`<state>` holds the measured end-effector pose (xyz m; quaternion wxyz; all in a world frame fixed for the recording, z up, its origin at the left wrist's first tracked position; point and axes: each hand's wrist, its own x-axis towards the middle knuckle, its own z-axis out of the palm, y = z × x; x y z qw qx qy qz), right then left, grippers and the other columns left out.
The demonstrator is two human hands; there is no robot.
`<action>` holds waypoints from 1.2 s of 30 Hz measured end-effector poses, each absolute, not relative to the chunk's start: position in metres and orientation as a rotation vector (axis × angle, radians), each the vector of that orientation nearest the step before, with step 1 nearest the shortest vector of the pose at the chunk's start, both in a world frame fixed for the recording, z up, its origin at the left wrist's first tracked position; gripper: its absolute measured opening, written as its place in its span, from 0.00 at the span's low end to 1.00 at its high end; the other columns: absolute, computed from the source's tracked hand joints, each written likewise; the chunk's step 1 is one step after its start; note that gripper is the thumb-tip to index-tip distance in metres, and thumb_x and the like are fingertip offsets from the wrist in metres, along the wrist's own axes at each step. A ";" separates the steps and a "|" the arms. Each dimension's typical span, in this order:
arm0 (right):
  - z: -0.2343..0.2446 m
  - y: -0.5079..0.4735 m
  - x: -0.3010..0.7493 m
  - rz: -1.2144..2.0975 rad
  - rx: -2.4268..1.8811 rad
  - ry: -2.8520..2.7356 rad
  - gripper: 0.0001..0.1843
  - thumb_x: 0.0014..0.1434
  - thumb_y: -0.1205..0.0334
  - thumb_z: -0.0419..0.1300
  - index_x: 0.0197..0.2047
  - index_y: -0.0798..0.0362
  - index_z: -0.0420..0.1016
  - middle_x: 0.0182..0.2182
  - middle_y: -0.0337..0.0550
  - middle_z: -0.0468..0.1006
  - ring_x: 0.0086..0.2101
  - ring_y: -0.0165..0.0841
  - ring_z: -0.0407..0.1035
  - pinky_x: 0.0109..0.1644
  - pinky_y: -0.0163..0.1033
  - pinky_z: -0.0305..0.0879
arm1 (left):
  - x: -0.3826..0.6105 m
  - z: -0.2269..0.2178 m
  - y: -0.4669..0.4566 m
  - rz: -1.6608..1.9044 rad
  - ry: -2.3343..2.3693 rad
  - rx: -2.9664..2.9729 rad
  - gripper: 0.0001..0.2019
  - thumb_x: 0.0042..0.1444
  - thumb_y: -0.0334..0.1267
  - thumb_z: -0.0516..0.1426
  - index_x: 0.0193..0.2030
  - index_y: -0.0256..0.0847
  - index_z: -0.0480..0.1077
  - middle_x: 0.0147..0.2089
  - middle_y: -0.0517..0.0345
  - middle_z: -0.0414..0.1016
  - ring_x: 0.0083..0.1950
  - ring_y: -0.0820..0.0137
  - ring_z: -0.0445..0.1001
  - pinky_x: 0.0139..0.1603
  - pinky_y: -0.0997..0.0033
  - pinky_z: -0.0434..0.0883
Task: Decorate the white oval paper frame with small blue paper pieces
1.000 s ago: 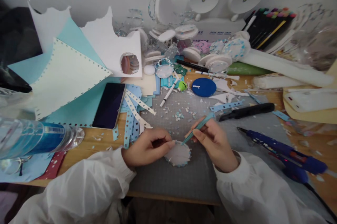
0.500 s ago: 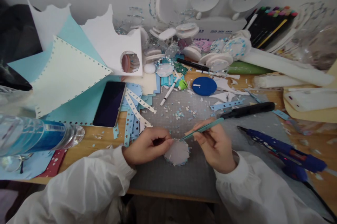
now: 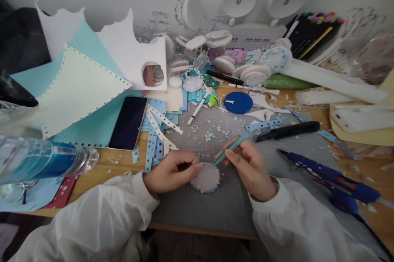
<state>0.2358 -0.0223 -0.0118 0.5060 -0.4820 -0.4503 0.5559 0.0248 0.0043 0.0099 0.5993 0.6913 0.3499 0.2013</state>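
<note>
My left hand (image 3: 177,170) pinches the upper left edge of a round white paper disc (image 3: 205,179), whose rim is dotted with small blue and white bits. Between the thumb and fingers of my right hand (image 3: 250,167) is a pair of teal tweezers (image 3: 230,148). Their tips point down at the disc's upper right rim; whether they grip a bit there is too small to tell. Beneath the disc lies a grey cutting mat (image 3: 203,212). Beyond the hands, tiny blue and white paper bits (image 3: 210,133) are scattered on the mat.
On the right rest a blue glue gun (image 3: 334,178) with a cord and a black cutter (image 3: 289,131). A blue oval lid (image 3: 238,102) sits farther back. To the left are a phone (image 3: 127,123), a water bottle (image 3: 46,158) and punched paper sheets (image 3: 84,89). White discs crowd the back.
The tweezers have swung to a steeper angle, their rear end now lower and farther left. My left hand keeps its pinch on the disc, and the view has tilted slightly.
</note>
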 end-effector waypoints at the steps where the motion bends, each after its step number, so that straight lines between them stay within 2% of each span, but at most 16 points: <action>1: -0.012 -0.022 0.236 1.374 -1.149 -1.061 0.12 0.56 0.52 0.64 0.35 0.51 0.70 0.25 0.38 0.73 0.25 0.29 0.66 0.29 0.36 0.64 | 0.024 0.010 0.004 0.471 0.801 1.589 0.18 0.62 0.40 0.51 0.22 0.37 0.59 0.23 0.63 0.57 0.26 0.76 0.56 0.27 0.76 0.55; 7: -0.002 -0.019 0.232 1.567 -1.157 -0.890 0.16 0.50 0.49 0.67 0.32 0.52 0.71 0.23 0.38 0.72 0.23 0.29 0.63 0.27 0.36 0.61 | 0.023 0.009 0.006 0.483 0.745 1.447 0.20 0.61 0.46 0.52 0.21 0.37 0.59 0.22 0.63 0.59 0.25 0.76 0.56 0.26 0.76 0.57; 12: 0.001 -0.016 0.234 1.699 -1.136 -0.724 0.16 0.49 0.52 0.68 0.31 0.53 0.71 0.21 0.36 0.69 0.22 0.27 0.62 0.27 0.34 0.60 | 0.022 0.009 0.007 0.494 0.705 1.371 0.22 0.59 0.49 0.54 0.20 0.37 0.59 0.21 0.63 0.58 0.24 0.77 0.56 0.26 0.75 0.56; 16: 0.000 -0.014 0.238 1.658 -1.108 -0.694 0.15 0.49 0.52 0.68 0.31 0.53 0.70 0.21 0.36 0.71 0.22 0.27 0.63 0.28 0.34 0.60 | 0.021 0.008 0.008 0.498 0.695 1.346 0.22 0.58 0.48 0.55 0.20 0.37 0.59 0.20 0.64 0.58 0.23 0.77 0.55 0.25 0.75 0.54; 21: 0.002 -0.016 0.239 1.605 -1.104 -0.803 0.14 0.53 0.53 0.66 0.36 0.50 0.69 0.23 0.37 0.73 0.23 0.30 0.66 0.29 0.36 0.64 | 0.021 0.007 0.008 0.480 0.722 1.351 0.22 0.58 0.50 0.54 0.19 0.37 0.59 0.20 0.63 0.58 0.23 0.78 0.55 0.24 0.75 0.54; 29: 0.002 -0.019 0.236 1.560 -1.140 -0.909 0.16 0.49 0.52 0.69 0.32 0.52 0.69 0.25 0.39 0.75 0.23 0.29 0.67 0.26 0.35 0.66 | 0.022 0.007 0.007 0.493 0.707 1.326 0.22 0.58 0.50 0.55 0.20 0.36 0.60 0.21 0.63 0.59 0.24 0.77 0.56 0.25 0.75 0.55; 36: 0.000 -0.020 0.234 1.545 -1.087 -0.934 0.13 0.51 0.56 0.68 0.31 0.52 0.70 0.23 0.37 0.73 0.22 0.27 0.67 0.25 0.33 0.65 | 0.022 0.006 0.006 0.487 0.691 1.300 0.20 0.59 0.45 0.55 0.21 0.36 0.61 0.22 0.63 0.59 0.24 0.77 0.56 0.26 0.76 0.55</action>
